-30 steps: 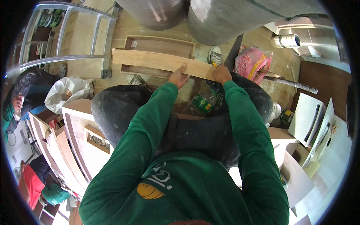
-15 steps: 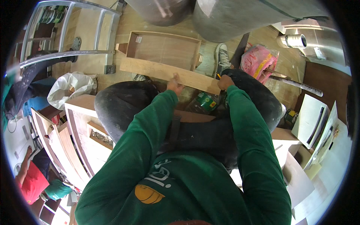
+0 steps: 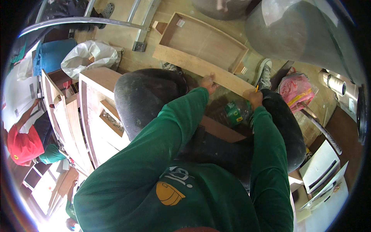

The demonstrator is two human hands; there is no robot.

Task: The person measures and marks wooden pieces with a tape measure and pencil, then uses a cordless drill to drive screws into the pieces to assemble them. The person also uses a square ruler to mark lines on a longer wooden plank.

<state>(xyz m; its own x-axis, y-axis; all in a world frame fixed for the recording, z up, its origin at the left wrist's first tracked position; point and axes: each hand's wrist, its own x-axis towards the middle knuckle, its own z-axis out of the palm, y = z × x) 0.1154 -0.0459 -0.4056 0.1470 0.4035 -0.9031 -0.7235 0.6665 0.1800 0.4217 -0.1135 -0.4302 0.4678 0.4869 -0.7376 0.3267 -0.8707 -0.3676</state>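
Note:
A long light wooden board (image 3: 185, 61) lies across in front of my knees, along the near side of a shallow wooden drawer box (image 3: 205, 38). My left hand (image 3: 209, 84) grips the board's near edge right of its middle, thumb on the top face. At the board's right end is my right hand (image 3: 255, 99), fingers closed around a slim yellow pencil (image 3: 257, 88) whose end sticks up. What the pencil's lower end touches is hidden by the fingers. Below the board, between my legs, lies a clear plastic bottle with a green label (image 3: 233, 114).
A metal ladder (image 3: 145, 29) and an open white sack (image 3: 91, 58) are at the far left. Large grey rounded containers (image 3: 286, 34) stand at the far right, near a pink plastic bag (image 3: 295, 89). A person in a red shirt (image 3: 25, 143) is at the left edge.
The view has turned, so the scene sits further right and tilts. Both hands stay at the board, the left at its near edge and the right at its right end.

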